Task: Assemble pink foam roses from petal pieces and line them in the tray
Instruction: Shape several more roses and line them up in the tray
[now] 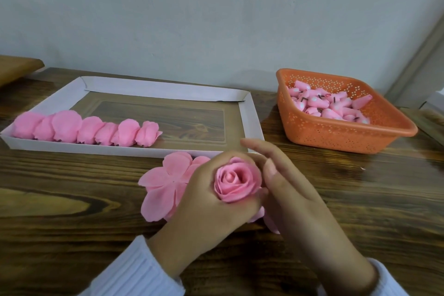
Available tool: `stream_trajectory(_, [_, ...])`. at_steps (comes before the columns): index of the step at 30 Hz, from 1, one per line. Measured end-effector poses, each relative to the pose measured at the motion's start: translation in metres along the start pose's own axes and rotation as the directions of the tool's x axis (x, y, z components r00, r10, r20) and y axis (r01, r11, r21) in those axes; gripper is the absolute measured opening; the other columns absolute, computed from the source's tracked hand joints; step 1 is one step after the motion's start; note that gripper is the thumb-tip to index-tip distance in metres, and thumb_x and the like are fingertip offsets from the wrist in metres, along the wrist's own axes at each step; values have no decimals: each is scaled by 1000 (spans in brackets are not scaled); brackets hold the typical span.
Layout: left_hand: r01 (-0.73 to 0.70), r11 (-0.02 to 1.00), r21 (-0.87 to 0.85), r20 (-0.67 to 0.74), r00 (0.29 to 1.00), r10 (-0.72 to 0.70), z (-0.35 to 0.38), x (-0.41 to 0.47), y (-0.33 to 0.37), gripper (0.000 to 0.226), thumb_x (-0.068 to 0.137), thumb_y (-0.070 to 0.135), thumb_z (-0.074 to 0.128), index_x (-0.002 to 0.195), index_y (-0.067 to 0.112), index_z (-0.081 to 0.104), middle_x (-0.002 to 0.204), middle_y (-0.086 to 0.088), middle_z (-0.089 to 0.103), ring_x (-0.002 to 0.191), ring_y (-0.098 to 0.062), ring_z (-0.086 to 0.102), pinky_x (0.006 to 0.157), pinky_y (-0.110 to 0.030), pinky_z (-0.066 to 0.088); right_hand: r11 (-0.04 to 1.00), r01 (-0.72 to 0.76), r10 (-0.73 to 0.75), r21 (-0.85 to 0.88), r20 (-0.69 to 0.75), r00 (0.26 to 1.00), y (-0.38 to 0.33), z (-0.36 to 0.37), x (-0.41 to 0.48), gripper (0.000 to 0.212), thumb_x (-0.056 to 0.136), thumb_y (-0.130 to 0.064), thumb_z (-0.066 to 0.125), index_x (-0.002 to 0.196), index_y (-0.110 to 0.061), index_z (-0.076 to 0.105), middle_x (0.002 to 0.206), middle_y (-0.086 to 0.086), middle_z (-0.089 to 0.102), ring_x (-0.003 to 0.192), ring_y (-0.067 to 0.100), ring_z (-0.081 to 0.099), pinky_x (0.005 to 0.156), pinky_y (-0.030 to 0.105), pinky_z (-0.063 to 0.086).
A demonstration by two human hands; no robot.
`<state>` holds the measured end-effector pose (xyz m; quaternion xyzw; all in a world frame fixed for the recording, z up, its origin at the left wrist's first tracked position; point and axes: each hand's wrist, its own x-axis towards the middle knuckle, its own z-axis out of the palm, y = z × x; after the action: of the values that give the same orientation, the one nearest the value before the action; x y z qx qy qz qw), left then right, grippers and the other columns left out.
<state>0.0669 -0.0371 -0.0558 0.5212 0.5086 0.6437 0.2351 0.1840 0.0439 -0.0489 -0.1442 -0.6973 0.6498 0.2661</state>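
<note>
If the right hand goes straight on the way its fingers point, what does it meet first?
The white tray, probably. The right hand points away and to the left, with its fingertips at the tray's near right corner. Height is unclear, so it may pass above the rim.

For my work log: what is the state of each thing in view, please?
rose: upright, gripped by the left hand
left hand: fingers curled round the rose
right hand: fingers straight, beside the rose
petal pieces: flat on the table, partly under the hands
tray: partly filled, finished roses in one row along its near wall
basket: upright, holds pink buds
</note>
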Motion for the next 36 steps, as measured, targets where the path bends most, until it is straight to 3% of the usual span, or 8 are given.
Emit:
stream_trajectory(6, [-36, 983, -182, -166, 986, 5, 2, -1, 8, 6, 67, 22, 69, 73, 22, 67, 82, 2, 71, 74, -13, 69, 56, -22, 54, 864, -237, 192, 444, 145, 971, 8, 8, 7, 46, 84, -21, 61, 124, 2, 54, 114, 21, 61, 95, 27, 60, 80, 39, 53])
stream_trajectory(9, [15, 985, -171, -180, 983, -46, 0, 0, 6, 16, 64, 30, 68, 80, 32, 68, 104, 10, 71, 92, -9, 69, 72, -24, 55, 776, -311, 180, 549, 280, 943, 15, 15, 3, 70, 79, -28, 75, 134, 2, 43, 128, 27, 43, 117, 40, 36, 102, 59, 25])
stream_trajectory(15, [160, 973, -166, -71, 982, -174, 1, -3, 4, 28, 62, 41, 68, 89, 32, 71, 75, -8, 69, 52, -13, 60, 51, -28, 49, 755, -326, 220, 569, 248, 943, 16, 20, 4, 52, 85, -26, 61, 120, 10, 50, 98, 23, 50, 87, 29, 50, 76, 33, 42])
stream_trajectory(18, [153, 971, -184, -70, 983, -168, 3, -3, 4, 18, 65, 39, 68, 80, 29, 72, 97, 3, 72, 55, -9, 64, 45, -18, 48, 760, -324, 239, 563, 221, 946, 16, 22, 4, 30, 91, -27, 51, 102, -2, 64, 70, 8, 54, 64, 13, 51, 65, 26, 41])
stream_trajectory(20, [128, 969, -212, -77, 986, -147, 2, -2, 6, 10, 66, 34, 68, 73, 29, 72, 105, 11, 71, 60, 3, 64, 47, -10, 45, 783, -319, 240, 533, 214, 947, 17, 24, 5, 34, 94, -29, 47, 109, -4, 63, 85, 14, 58, 79, 23, 54, 75, 34, 40])
stream_trajectory(23, [127, 972, -199, -119, 981, -153, 0, -1, 1, 9, 63, 35, 71, 70, 30, 70, 98, 8, 72, 87, -8, 70, 65, -33, 56, 792, -301, 207, 531, 230, 951, 16, 25, 5, 51, 90, -30, 55, 135, -6, 48, 122, 19, 52, 109, 33, 44, 86, 42, 35])
stream_trajectory(30, [170, 954, -247, -71, 979, -193, 1, -3, 6, 11, 65, 39, 72, 68, 28, 70, 97, 5, 72, 40, -6, 53, 42, -23, 44, 801, -274, 210, 532, 179, 961, 21, 25, 4, 39, 90, -32, 50, 105, 3, 55, 76, 13, 55, 70, 18, 52, 64, 29, 38])
stream_trajectory(36, [112, 972, -206, -91, 987, -133, -2, 1, 5, 14, 63, 32, 74, 61, 30, 60, 87, 5, 69, 85, -13, 68, 63, -37, 54, 789, -251, 172, 561, 189, 967, 14, 26, 2, 48, 87, -21, 56, 129, 1, 52, 116, 18, 60, 100, 24, 57, 80, 34, 44])
